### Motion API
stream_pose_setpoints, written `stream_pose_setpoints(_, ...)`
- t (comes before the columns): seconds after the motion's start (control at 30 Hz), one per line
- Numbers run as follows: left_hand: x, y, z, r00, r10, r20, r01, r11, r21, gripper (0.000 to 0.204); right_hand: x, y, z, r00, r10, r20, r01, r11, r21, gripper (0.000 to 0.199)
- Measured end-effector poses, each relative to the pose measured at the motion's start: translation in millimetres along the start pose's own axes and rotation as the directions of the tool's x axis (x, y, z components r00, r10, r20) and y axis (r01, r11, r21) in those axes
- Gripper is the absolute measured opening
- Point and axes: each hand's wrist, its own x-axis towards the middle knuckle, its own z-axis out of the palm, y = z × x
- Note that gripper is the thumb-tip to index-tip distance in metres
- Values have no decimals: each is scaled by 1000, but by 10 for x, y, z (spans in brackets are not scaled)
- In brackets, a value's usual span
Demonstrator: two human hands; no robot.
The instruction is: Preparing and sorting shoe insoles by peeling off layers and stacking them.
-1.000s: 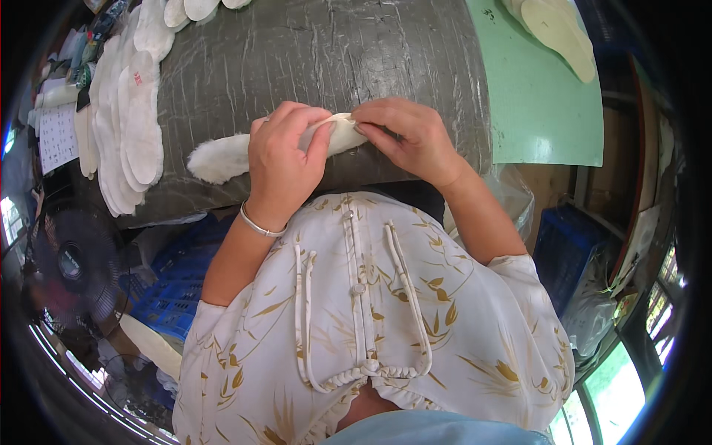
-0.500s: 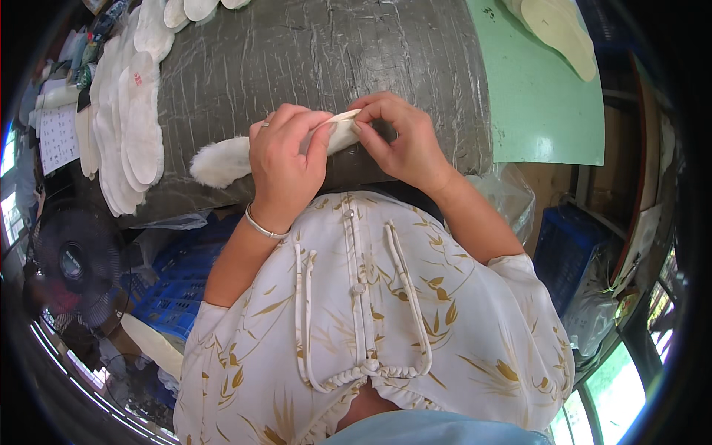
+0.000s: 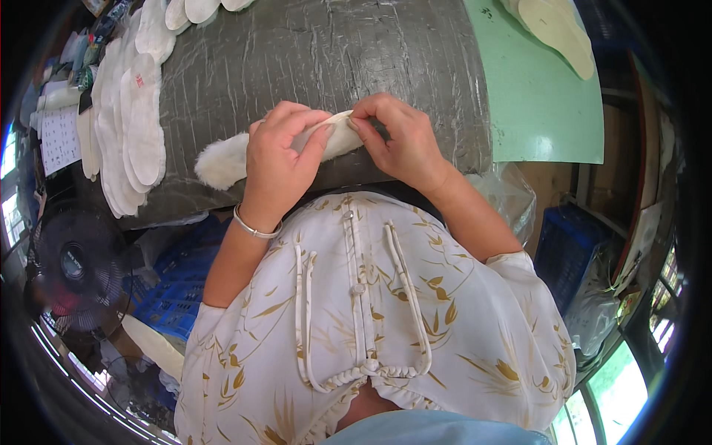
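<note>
Left hand [image 3: 278,159]: fingers curled, pinching the fleecy white insole [image 3: 226,159].
Right hand [image 3: 400,141]: fingertips clamped on its end.

You've got a fluffy white insole [image 3: 222,159] pinched between both hands. It's a long, flat, foot-shaped piece with a fleecy pile on it, lying sideways across the near edge of the grey work surface [image 3: 319,52]. Your left hand [image 3: 276,165] covers its middle, your right hand [image 3: 397,141] grips the right end, where the edge looks folded up a bit. The rounded left end sticks out free, resting on the grey top.
</note>
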Motion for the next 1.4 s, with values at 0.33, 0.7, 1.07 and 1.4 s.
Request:
stream_pose_setpoints(0.33,44,30,-38,991,-121,51,131,950,-285,13,7,-51,-28,995,95,-35,-92,994,62,18)
stream_pose_setpoints(0.7,62,143,-70,991,-28,-130,-3,972,-236,11,99,-141,-148,991,-9,-130,23,994,106,21)
stream_pose_setpoints(1.07,-29,218,-25,980,73,-187,-96,989,-116,13,159,-100,-261,995,-83,-60,90,988,125,12)
stream_pose_setpoints(1.4,-85,192,-9,972,135,-194,-149,987,-55,11,180,-218,-232,986,165,7,-162,958,237,15)
